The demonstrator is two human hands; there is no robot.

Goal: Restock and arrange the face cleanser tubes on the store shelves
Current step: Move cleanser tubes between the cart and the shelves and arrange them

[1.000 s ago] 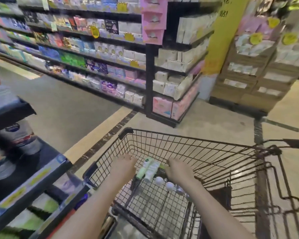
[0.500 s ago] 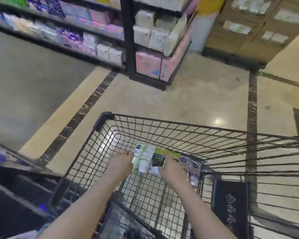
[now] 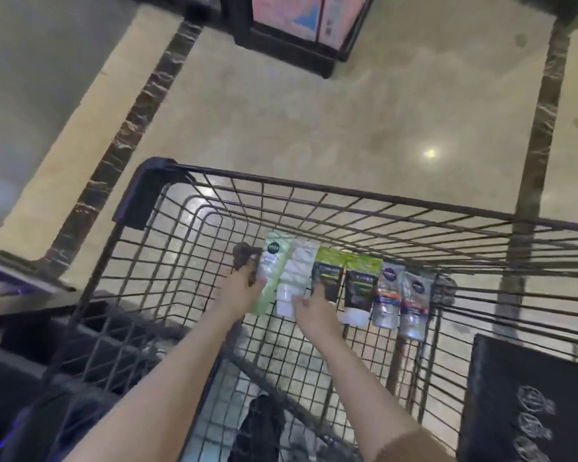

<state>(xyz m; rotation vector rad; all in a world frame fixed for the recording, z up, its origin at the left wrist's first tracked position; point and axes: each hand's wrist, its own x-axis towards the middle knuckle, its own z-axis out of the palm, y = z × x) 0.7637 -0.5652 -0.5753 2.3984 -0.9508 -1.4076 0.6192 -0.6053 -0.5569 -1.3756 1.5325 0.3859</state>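
Several face cleanser tubes lie side by side on the floor of a black wire shopping cart (image 3: 314,191). From the left they are a pale green tube (image 3: 270,268), a white tube (image 3: 296,276), two green-and-black tubes (image 3: 359,285) and two clear tubes with dark round logos (image 3: 414,301). My left hand (image 3: 239,288) reaches into the cart and grips the green tube from its left side. My right hand (image 3: 312,306) lies over the lower ends of the white tube and the first green-and-black tube, fingers curled on them.
The base of a dark shelf unit (image 3: 301,45) with pink packs stands on the tiled floor beyond the cart. A dark shelf edge (image 3: 20,288) runs along the left. A black panel (image 3: 528,395) stands at the cart's right side.
The view has tilted down from the aisle shelves onto the cart. Both hands have stayed at the tubes, with the left hand now closed around the green tube.
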